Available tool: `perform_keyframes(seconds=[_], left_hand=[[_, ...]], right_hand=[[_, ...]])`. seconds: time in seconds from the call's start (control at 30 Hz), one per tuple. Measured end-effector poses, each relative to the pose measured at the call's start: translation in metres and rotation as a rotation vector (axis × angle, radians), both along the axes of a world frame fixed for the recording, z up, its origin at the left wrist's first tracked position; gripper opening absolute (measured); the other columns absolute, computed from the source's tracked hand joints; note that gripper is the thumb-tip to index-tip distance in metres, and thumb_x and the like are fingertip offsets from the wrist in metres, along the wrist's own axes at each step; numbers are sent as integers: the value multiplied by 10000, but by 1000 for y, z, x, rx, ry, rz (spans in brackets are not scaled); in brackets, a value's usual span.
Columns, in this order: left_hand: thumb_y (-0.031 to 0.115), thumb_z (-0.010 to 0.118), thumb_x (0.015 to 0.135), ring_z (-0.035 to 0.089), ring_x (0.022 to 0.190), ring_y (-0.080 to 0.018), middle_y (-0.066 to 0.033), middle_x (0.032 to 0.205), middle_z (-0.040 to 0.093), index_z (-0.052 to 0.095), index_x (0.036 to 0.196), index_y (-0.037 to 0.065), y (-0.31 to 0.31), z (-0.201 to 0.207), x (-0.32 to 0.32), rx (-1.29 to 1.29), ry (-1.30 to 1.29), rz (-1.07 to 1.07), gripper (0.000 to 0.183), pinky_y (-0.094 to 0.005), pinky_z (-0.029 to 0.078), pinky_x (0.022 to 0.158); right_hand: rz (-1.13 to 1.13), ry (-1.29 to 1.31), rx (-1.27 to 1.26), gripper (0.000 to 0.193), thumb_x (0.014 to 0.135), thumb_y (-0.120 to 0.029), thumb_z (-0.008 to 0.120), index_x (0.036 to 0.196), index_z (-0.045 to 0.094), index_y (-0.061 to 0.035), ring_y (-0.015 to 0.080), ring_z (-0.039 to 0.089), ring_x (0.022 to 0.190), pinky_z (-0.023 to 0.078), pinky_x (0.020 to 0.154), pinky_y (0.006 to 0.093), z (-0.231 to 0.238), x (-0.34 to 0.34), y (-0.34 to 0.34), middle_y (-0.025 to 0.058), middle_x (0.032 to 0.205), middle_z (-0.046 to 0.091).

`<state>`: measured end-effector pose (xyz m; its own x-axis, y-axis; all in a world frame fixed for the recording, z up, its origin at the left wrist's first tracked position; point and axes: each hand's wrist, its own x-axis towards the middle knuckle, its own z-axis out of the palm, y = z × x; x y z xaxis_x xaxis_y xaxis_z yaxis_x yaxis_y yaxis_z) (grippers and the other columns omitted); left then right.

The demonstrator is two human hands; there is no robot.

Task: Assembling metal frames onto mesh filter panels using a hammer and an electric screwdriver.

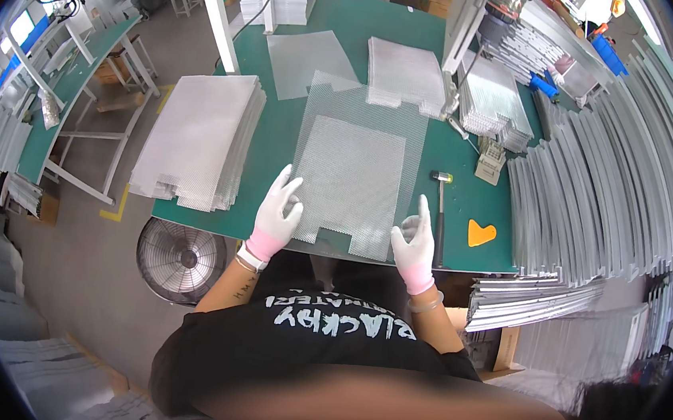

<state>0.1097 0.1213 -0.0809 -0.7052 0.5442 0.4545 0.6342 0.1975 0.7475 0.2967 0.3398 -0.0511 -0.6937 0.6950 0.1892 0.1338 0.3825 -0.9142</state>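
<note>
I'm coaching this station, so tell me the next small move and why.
Probably bring the left hand and right hand in against the side edges of the notched mesh panel to steady it: both hands are open beside it, and its notched end lies by the front edge of the green table.

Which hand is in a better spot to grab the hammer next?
Probably the right hand: it's close beside the hammer, while the left hand is over at the left side of the mesh sheet.
</note>
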Motion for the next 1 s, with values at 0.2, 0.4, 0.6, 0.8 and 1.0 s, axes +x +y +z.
perform_keyframes(seconds=[0.2,0.4,0.6,0.8,1.0], left_hand=[[83,676,829,628,821,-166,-231,1518,405,541,1343,-9,6,-15,-17,-149,-166,4,540,-319,530,833],[87,697,807,638,879,-224,-217,1517,412,558,1340,18,5,-15,-14,-302,-77,12,555,-354,528,878],[109,707,806,618,1082,-315,-233,1518,403,564,1333,28,4,-33,-12,-399,35,54,553,-384,495,964],[109,676,828,474,1317,-403,-251,1515,390,562,1325,10,5,-27,-8,-437,38,62,519,-423,429,1075],[119,659,840,464,1319,-426,-267,1513,380,559,1325,2,6,-26,-8,-474,-38,48,509,-435,410,1096]], right_hand=[[41,-44,-48,726,826,-16,678,1493,392,-9,62,545,726,497,683,217,-20,-3,1,20,921,544],[44,-120,-34,679,829,-33,679,1462,438,3,71,547,728,500,693,225,-32,-5,6,32,946,537],[39,-248,149,639,807,-56,682,1413,492,11,125,569,699,514,716,270,-33,-9,6,78,931,558],[56,-311,236,582,801,-89,694,1358,544,-13,149,567,678,509,689,296,-44,-7,11,72,887,552],[78,-349,294,545,795,-112,721,1315,574,-42,188,576,691,509,696,324,-46,-9,12,84,874,550]])
